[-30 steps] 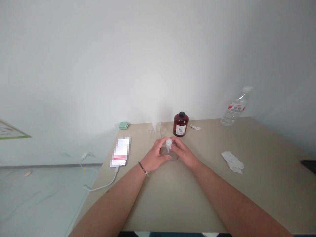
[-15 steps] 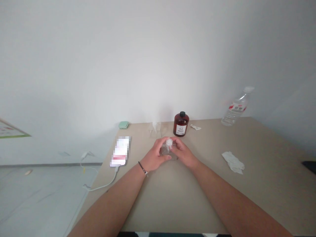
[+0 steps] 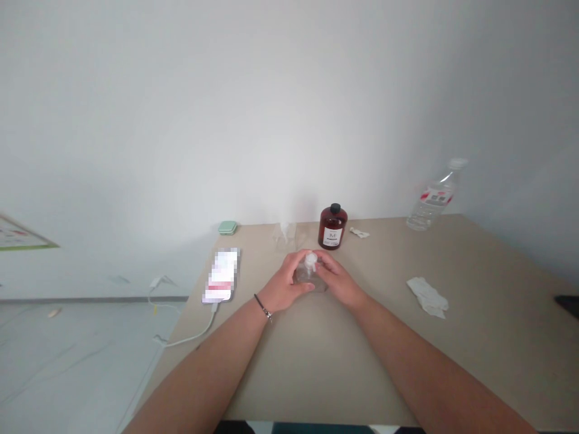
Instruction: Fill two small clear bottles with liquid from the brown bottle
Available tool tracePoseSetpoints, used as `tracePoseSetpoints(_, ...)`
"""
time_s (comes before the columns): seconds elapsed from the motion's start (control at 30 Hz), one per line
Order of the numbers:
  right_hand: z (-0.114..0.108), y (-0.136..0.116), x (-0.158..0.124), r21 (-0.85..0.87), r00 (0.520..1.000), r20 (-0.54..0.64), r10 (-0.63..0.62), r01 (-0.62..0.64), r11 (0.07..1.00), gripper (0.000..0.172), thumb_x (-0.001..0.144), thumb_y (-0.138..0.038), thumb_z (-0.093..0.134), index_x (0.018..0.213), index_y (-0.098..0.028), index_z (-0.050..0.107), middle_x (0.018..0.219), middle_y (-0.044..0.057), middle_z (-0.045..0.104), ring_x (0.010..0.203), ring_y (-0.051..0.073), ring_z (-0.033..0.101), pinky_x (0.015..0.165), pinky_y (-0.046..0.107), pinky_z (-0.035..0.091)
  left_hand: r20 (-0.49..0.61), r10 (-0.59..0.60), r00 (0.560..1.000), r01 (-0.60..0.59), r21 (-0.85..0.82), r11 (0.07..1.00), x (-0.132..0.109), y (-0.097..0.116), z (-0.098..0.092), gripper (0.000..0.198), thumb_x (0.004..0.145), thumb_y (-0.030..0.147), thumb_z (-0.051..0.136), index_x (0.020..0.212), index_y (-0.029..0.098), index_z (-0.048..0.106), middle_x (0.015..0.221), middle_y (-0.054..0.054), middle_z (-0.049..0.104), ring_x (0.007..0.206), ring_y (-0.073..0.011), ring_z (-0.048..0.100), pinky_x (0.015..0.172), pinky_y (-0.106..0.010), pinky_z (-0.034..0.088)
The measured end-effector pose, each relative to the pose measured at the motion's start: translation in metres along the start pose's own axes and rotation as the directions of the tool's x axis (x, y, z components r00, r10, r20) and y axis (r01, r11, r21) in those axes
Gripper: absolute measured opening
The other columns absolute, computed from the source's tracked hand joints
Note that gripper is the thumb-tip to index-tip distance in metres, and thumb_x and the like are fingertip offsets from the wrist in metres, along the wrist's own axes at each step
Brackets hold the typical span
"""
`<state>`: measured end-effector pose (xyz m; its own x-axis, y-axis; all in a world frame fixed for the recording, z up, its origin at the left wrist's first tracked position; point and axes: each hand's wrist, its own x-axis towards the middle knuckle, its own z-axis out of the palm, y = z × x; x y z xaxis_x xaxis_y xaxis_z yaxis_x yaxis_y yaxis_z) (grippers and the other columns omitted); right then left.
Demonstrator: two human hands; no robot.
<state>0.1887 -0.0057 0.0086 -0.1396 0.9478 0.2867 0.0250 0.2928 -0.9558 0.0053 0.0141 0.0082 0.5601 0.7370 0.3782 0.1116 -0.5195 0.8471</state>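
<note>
At a beige table set against a bare white wall, we are holding a small clear bottle upright between both hands, near the middle of the tabletop. Our left hand is wrapping its body from the left, fingers closed round it. Our right hand is gripping it from the right, fingertips reaching up beside the white cap. The bottle's long axis is standing vertical, cap uppermost, and both hands are equally near, one at each side. Behind it an amber bottle is standing apart. A phone is lying to the left, a crumpled tissue and a water bottle well off to the right.
</note>
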Motion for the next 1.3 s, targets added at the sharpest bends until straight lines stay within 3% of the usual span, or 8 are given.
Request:
tracePoseSetpoints(0.23, 0.0013, 0.0001, -0.0003, 0.052, 1.0, 0.006, -0.002, 0.001, 0.999, 0.045, 0.08, -0.057, 0.069, 0.107, -0.025, 0.056, 0.102, 0.004, 0.063, 0.096, 0.022, 0.06, 0.09, 0.04, 0.047, 0.006, 0.012, 1.0, -0.012, -0.006, 1.0, -0.0007, -0.0013, -0.0003, 0.074, 0.079, 0.021, 0.073, 0.144, 0.029, 0.039, 0.141, -0.01, 0.044, 0.134, -0.0282, 0.043, 0.116, -0.048, 0.032)
tracePoseSetpoints(0.47, -0.0004, -0.0013, -0.0021, -0.009, 1.0, -0.002, -0.017, 0.017, 1.0, 0.041, 0.086, -0.06, 0.06, 0.108, -0.025, 0.063, 0.113, 0.006, 0.062, 0.111, 0.026, 0.057, 0.099, 0.042, 0.043, 0.001, -0.002, 1.0, 0.002, -0.011, 1.0, -0.0006, -0.0003, 0.0, 0.075, 0.078, 0.021, 0.074, 0.144, 0.028, 0.04, 0.139, -0.01, 0.045, 0.133, -0.0289, 0.044, 0.116, -0.05, 0.032)
tracePoseSetpoints(0.67, 0.0016, -0.0039, -0.0025, 0.043, 0.999, 0.031, 0.018, -0.019, 0.999, 0.042, 0.082, -0.056, 0.068, 0.109, -0.025, 0.056, 0.105, 0.004, 0.064, 0.099, 0.022, 0.06, 0.093, 0.04, 0.046, -0.008, 0.005, 1.0, -0.005, -0.014, 1.0, -0.0006, -0.0011, 0.0004, 0.074, 0.079, 0.024, 0.074, 0.144, 0.027, 0.04, 0.14, -0.01, 0.045, 0.134, -0.0287, 0.043, 0.116, -0.049, 0.031)
tracePoseSetpoints(0.87, 0.0009, 0.0002, -0.0017, -0.004, 1.0, 0.005, -0.009, 0.009, 1.0, 0.045, 0.084, -0.061, 0.061, 0.112, -0.025, 0.06, 0.113, 0.006, 0.062, 0.109, 0.025, 0.057, 0.098, 0.043, 0.044, -0.008, 0.01, 1.0, -0.01, -0.024, 1.0, -0.0013, -0.0036, 0.0003, 0.073, 0.079, 0.025, 0.075, 0.144, 0.027, 0.041, 0.14, -0.01, 0.046, 0.134, -0.0285, 0.044, 0.116, -0.048, 0.032)
tracePoseSetpoints(1.07, 0.0022, -0.0003, -0.0015, 0.059, 0.999, 0.026, 0.023, -0.024, 0.998, 0.043, 0.081, -0.057, 0.068, 0.109, -0.026, 0.055, 0.104, 0.004, 0.063, 0.097, 0.022, 0.061, 0.092, 0.04, 0.047, -0.009, 0.012, 1.0, -0.012, -0.013, 1.0, -0.0014, -0.0028, 0.0004, 0.074, 0.079, 0.024, 0.074, 0.144, 0.028, 0.039, 0.14, -0.01, 0.045, 0.134, -0.0285, 0.043, 0.116, -0.048, 0.033)
tracePoseSetpoints(1.3, 0.0002, -0.0016, -0.0016, 0.03, 1.0, 0.02, 0.001, -0.002, 1.0, 0.045, 0.084, -0.059, 0.063, 0.112, -0.025, 0.059, 0.112, 0.006, 0.062, 0.106, 0.024, 0.058, 0.097, 0.042, 0.045, 0.003, 0.003, 1.0, -0.003, -0.005, 1.0, -0.001, -0.0004, 0.0001, 0.073, 0.08, 0.024, 0.073, 0.144, 0.028, 0.039, 0.141, -0.011, 0.044, 0.134, -0.0293, 0.043, 0.115, -0.049, 0.033)
